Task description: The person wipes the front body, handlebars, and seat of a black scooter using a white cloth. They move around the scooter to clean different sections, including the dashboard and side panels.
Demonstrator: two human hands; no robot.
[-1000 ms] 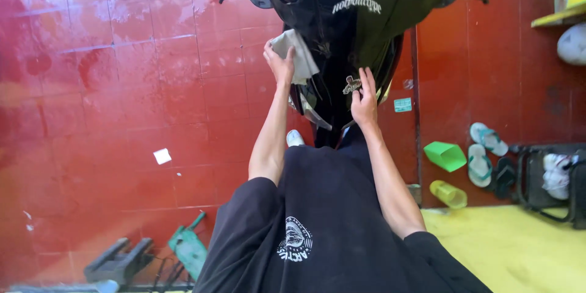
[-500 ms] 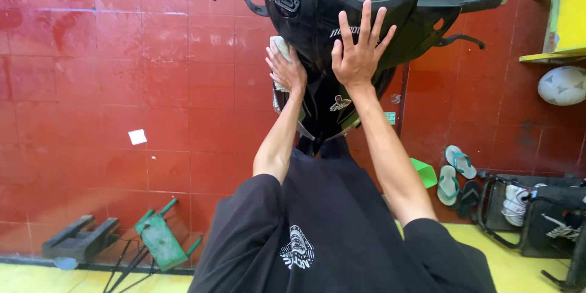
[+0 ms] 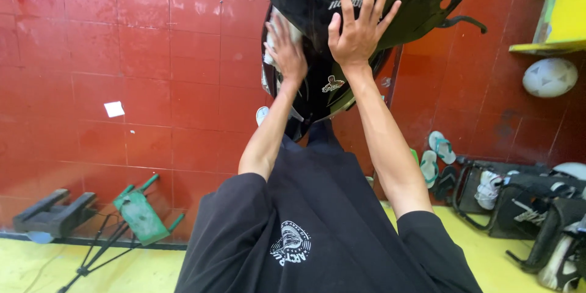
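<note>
A black scooter (image 3: pixel 323 0) stands in front of me on red floor tiles, its front panel facing me. My left hand (image 3: pixel 285 55) presses a pale grey cloth (image 3: pixel 276 32) against the left side of the scooter's black body. My right hand (image 3: pixel 360 24) lies flat with fingers spread on the glossy panel beside it, holding nothing. Both arms reach forward over my black shirt.
A green folding stool (image 3: pixel 141 213) and a dark low stand (image 3: pixel 52 213) sit at the lower left. Sandals (image 3: pixel 439 155) and a shoe rack (image 3: pixel 519 198) are at the right, a ball (image 3: pixel 549 77) under a yellow shelf (image 3: pixel 546 46). A white scrap (image 3: pixel 114 108) lies on the tiles.
The view has shifted closer and lower on the scooter. My right hand went from near the key area up to a flat, spread press on the panel; my left keeps wiping with the cloth.
</note>
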